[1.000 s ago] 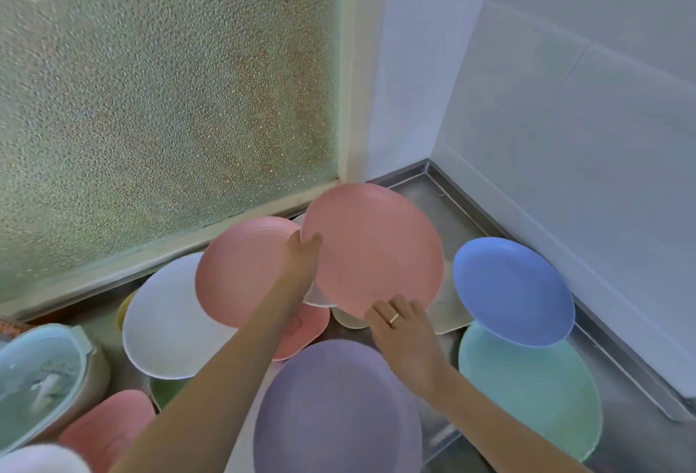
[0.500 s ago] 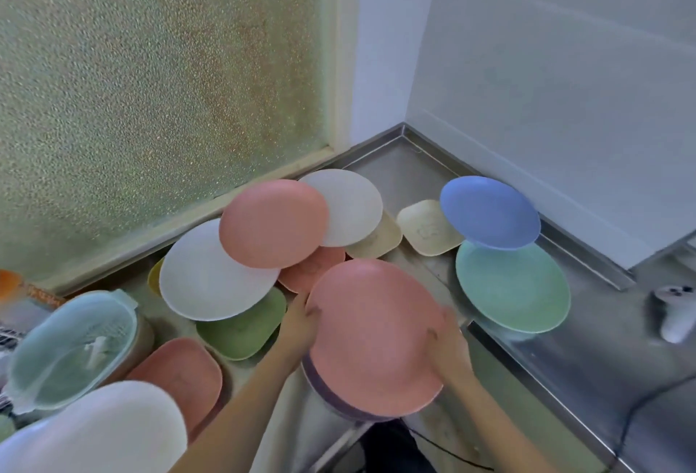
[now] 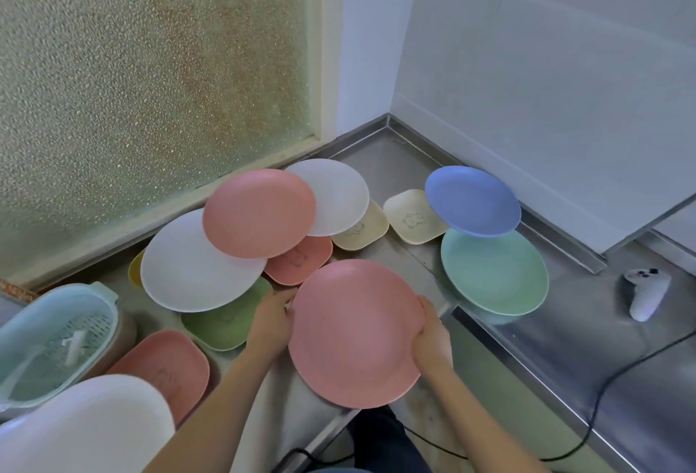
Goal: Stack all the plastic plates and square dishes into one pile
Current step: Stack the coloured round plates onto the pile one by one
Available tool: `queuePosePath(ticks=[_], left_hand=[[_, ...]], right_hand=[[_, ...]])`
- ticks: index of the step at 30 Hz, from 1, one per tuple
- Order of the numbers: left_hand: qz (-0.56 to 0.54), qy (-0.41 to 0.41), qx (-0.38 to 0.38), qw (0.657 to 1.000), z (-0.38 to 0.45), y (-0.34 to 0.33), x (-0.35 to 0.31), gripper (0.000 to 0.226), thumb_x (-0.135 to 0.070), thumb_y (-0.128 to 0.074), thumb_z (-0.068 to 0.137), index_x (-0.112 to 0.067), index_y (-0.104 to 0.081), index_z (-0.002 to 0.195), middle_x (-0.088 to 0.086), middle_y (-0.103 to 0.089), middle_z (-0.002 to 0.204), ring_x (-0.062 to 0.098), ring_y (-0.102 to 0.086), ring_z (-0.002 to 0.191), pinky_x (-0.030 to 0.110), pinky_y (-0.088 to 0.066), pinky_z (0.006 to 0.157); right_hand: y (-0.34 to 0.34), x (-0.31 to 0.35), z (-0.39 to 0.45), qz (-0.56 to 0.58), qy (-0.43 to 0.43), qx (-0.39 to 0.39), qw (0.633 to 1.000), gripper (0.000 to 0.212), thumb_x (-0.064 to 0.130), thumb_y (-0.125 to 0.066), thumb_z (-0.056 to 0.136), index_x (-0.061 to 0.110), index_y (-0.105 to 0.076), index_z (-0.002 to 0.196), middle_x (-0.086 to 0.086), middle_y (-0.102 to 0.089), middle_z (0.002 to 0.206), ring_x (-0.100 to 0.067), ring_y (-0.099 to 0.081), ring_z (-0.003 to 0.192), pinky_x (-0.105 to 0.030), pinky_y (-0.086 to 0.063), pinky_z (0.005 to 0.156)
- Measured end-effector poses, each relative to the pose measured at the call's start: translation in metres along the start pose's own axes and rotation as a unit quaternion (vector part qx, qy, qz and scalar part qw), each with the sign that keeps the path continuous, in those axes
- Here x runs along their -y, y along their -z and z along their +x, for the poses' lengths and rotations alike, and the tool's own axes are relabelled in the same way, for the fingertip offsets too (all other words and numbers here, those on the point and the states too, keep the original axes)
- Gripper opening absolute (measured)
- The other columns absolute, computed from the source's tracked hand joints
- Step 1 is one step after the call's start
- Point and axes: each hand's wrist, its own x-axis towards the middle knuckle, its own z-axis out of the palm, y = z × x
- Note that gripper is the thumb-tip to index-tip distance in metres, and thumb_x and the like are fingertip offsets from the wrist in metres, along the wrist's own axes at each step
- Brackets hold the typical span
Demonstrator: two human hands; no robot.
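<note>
Far left: strainer basket (image 3: 56, 337) and a white lid (image 3: 83, 431), not task items. Next, pink dish (image 3: 165, 371) flat on counter (image 3: 565, 344), green dish (image 3: 222, 322) just beyond it, partly under white plate (image 3: 192, 269). A yellow edge shows behind that plate; can't tell what it is.

L hand (image 3: 269, 322) is at the left rim of the pink plate (image 3: 354, 333), fingers curled on the edge. R hand (image 3: 433, 337) is at the right rim, fingers wrapped round it. Both grip the same plate, which I hold level at the counter's front edge, overhanging it. Whether anything lies under it: can't tell from here.

Behind it, ctr: 2nd pink plate (image 3: 260, 212) tilted, resting on white plate and small pink dish (image 3: 301, 261); grey plate (image 3: 335, 195) behind; two cream dishes (image 3: 363, 229) (image 3: 412, 218) toward the corner.

Right: blue plate (image 3: 472, 201) overlaps green plate (image 3: 495, 271). Controller (image 3: 646, 293) w/ cable lies well apart, far right.

Key relation: the nearest loose pieces are the small pink dish and green dish, fwd-left of the held plate, so L hand is nearer. Green plate lies fwd-right, on R hand's side. Round plates have no long axis; rim approach from any side should work. Judgement: pile barely begun, most pieces unstacked.
</note>
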Motion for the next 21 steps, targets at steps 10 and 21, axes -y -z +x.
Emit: queuePosePath(ticks=[10, 21], left_hand=[[-0.028, 0.069, -0.02, 0.997, 0.008, -0.007, -0.007, 0.04, -0.003, -0.055, 0.078, -0.027, -0.071, 0.106, -0.004, -0.075, 0.098, 0.008, -0.065, 0.084, 0.02, -0.044, 0.075], [0.165, -0.007, -0.048, 0.985, 0.014, -0.034, -0.048, 0.04, 0.0, -0.043, 0.084, -0.012, -0.052, 0.121, 0.01, -0.056, 0.119, 0.031, -0.051, 0.107, 0.038, -0.044, 0.08]], right_hand=[[0.006, -0.001, 0.014, -0.042, 0.016, 0.01, 0.999, 0.059, 0.01, -0.03, 0.09, 0.04, -0.025, 0.14, -0.001, -0.057, 0.123, -0.023, -0.055, 0.092, -0.028, -0.04, 0.075], [0.04, -0.009, 0.039, -0.025, 0.109, -0.116, 0.987, 0.039, 0.009, -0.042, 0.093, 0.015, -0.045, 0.131, -0.009, -0.061, 0.114, -0.029, -0.054, 0.107, -0.038, -0.046, 0.083]])
